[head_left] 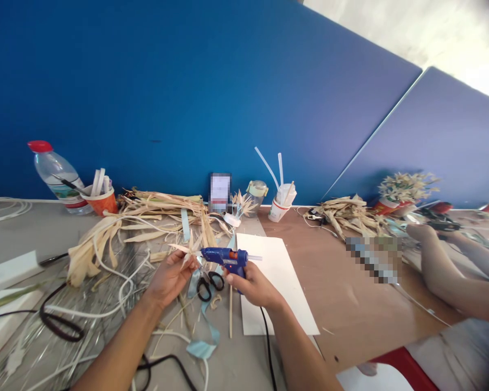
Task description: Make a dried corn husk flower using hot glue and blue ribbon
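Observation:
My right hand (251, 282) is wrapped round the handle of a blue hot glue gun (222, 256), with a clear glue stick (255, 258) poking out of its back end. The nozzle points left and meets a pale dried-husk flower (191, 245). That flower is pinched in the fingers of my left hand (171, 277), its pointed petals spreading outward. Whether the nozzle touches it, I cannot tell. Just below the gun lie black-handled scissors (210, 284), partly over a light blue ribbon (206, 342). A white sheet of paper (273, 282) lies under and right of my right hand.
Dried husks (163, 203) and white cables (124, 293) clutter the left side. Along the blue partition (187, 98) stand a bottle (59, 176), an orange cup (101, 202), a phone (220, 193), a jar (257, 195) and a cup of glue sticks (280, 209). Another person's arms (452, 271) are at right.

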### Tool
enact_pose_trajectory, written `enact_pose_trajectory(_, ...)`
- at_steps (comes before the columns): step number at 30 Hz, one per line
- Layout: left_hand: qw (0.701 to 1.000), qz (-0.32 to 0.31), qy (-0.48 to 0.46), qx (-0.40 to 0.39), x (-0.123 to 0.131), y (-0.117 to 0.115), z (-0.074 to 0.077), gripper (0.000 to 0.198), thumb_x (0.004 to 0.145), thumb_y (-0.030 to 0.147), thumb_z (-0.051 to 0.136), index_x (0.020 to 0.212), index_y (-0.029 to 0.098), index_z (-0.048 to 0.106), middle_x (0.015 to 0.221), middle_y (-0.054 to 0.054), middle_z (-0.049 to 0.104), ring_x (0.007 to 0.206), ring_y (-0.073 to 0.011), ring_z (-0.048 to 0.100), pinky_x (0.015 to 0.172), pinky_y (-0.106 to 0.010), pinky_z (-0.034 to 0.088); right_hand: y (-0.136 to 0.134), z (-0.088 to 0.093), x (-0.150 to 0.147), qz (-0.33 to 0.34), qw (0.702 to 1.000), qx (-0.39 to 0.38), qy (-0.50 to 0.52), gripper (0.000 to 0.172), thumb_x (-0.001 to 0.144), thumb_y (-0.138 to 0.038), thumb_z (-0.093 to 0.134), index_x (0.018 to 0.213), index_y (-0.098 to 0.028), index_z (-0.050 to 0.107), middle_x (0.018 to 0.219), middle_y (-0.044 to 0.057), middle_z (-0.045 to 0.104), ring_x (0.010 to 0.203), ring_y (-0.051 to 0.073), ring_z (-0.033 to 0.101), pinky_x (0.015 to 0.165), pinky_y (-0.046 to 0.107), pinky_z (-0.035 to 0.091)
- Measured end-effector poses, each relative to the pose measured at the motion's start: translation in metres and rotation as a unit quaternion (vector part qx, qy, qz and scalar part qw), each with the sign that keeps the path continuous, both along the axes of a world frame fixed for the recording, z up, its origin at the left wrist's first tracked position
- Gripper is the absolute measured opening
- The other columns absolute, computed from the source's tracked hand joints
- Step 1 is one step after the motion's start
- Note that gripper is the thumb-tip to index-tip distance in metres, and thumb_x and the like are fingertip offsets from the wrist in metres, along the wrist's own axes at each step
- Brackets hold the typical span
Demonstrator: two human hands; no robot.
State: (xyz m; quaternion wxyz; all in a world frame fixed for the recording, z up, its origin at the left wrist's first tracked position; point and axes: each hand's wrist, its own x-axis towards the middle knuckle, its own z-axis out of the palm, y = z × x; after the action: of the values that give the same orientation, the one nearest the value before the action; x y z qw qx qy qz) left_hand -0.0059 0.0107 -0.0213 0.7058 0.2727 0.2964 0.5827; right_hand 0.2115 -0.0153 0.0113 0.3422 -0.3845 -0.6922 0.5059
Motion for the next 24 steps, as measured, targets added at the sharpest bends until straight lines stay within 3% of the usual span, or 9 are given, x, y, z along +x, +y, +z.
enact_pose_trajectory(24, 1.000, -0.003, -0.002, 0.002, 0.0006, 0.0001, 0.0029, 0.023, 0.054, 0.021, 0.086, 0.063, 0.013, 0.067, 0.058, 0.000, 0.059, 0.057, -0.0091, 0.053, 0.058, -0.021, 0.046, -0.0014, 0.0023, 0.0012, -0.012, 1.000, 0.014, 0.000, 0.020, 0.085, -0.037, 0.054, 0.084, -0.017, 0.057, 0.069, -0.002, 0.045, 0.061, 0.011, 0.037, 0.055, 0.022, 0.033)
